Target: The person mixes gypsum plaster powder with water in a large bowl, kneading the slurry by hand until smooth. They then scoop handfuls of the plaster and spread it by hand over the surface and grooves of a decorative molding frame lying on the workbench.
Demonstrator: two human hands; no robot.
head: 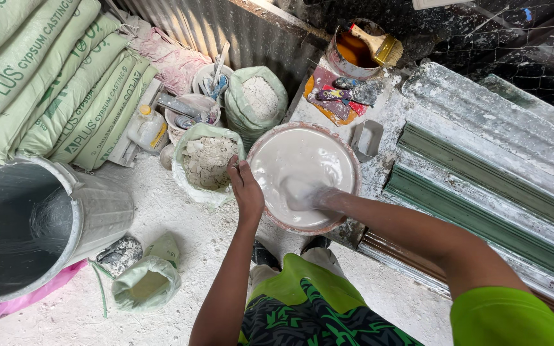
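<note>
Inside basin (white slurry): right hand

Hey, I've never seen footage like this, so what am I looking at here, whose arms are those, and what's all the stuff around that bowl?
This is one picture from a camera worn on a person's head, looking down, so the two bare arms are the wearer's own. There is no machine.

The left hand grips the rim of a round basin full of smooth white liquid, likely plaster. The right hand is dipped into that mix and looks blurred and coated in white.

Next to the basin sit two open sacks of white powder. Stacked pale green bags lie at upper left, with a large metal bucket below them. Behind the basin is a tin of orange liquid with a paintbrush resting across it. At right are long green ribbed moulds, dusted white.
</note>
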